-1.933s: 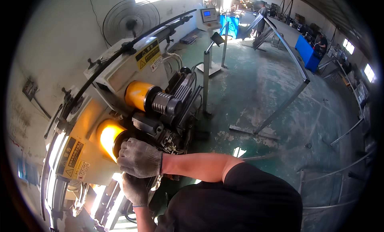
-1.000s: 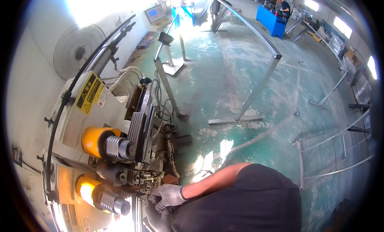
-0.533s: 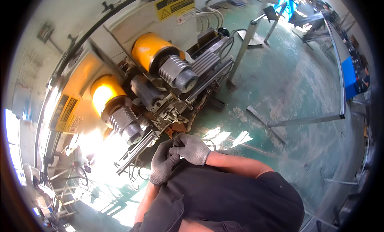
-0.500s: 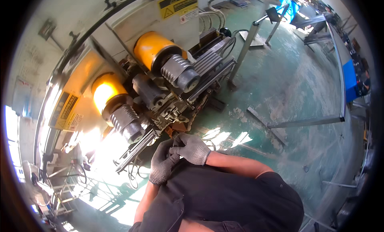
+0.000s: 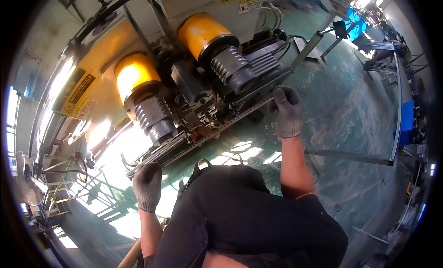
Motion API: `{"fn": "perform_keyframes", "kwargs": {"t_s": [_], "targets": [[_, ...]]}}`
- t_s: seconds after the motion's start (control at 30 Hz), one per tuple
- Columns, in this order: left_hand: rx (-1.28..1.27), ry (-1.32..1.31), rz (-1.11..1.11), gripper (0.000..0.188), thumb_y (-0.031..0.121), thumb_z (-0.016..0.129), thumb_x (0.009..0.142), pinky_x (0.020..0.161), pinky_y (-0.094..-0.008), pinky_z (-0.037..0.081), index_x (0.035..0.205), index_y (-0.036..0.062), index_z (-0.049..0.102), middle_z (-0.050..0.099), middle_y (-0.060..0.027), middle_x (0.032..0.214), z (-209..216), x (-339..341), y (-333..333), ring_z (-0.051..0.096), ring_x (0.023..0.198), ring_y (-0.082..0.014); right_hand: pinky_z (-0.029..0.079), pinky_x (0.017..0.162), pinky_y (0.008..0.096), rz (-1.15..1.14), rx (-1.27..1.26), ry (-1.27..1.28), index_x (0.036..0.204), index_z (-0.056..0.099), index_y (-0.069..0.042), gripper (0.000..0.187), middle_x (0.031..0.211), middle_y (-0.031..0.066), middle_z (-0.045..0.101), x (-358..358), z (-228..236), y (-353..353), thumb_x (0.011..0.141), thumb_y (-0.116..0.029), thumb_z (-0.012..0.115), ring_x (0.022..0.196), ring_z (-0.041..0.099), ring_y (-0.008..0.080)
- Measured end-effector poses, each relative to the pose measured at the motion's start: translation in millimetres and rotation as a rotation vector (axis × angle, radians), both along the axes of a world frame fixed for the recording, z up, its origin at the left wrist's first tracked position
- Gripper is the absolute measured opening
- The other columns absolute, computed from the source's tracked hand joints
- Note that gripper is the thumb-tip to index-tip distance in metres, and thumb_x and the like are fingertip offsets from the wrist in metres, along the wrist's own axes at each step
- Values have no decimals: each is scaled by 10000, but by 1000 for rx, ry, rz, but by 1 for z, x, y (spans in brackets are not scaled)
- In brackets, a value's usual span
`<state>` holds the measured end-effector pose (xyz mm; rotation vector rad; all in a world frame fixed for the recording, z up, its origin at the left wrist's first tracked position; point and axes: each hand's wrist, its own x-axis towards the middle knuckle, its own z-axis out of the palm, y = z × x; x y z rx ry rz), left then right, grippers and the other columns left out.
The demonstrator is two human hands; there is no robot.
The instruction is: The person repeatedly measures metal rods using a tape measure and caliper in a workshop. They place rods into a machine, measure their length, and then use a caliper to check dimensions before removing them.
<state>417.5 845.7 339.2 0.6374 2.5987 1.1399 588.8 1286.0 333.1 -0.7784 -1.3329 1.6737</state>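
Note:
A thin pale measuring tape (image 5: 230, 124) is stretched slantwise along the front of a machine, from my left hand up to my right. My right hand (image 5: 290, 113), in a grey knit glove, pinches the tape's far right end beside the machine's rail. Lower on the left, my gloved left hand (image 5: 147, 187) is closed at the tape's other end; what lies inside its fingers is hidden. Just beyond the tape, two yellow cylinders (image 5: 203, 32) with dark ribbed metal ends (image 5: 230, 67) project from the machine toward me.
Metal rails (image 5: 263, 85) and fittings run under the cylinders. A grey post (image 5: 307, 51) rises past the machine's right end. On the right stands a metal frame (image 5: 355, 156) on the green floor (image 5: 341, 111). A wheeled frame (image 5: 62, 168) is at the left.
My hands were together in front of my body. They have spread apart, the right up and rightward, the left out leftward, with the tape now stretched between them. The view has shifted.

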Motion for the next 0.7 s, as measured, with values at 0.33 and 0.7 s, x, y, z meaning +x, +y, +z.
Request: {"fn": "perform_keyframes", "kwargs": {"t_s": [0.33, 0.7], "targets": [[25, 400, 97, 115, -34, 830, 978, 748, -356, 505, 1035, 43, 766, 675, -86, 900, 44, -9, -10, 630, 798, -201, 600, 692, 283, -18, 129, -9, 1314, 830, 3, 289, 1013, 40, 830, -38, 1, -24, 1128, -218, 819, 784, 734, 104], [-3, 462, 111, 75, 4, 817, 1014, 743, -381, 503, 1037, 46, 758, 665, -107, 878, 51, -8, -8, 621, 786, -227, 570, 699, 283, -45, 121, 74, 1233, 850, 18, 198, 999, 40, 818, -44, -15, -23, 1075, -99, 864, 778, 709, 107]]}}
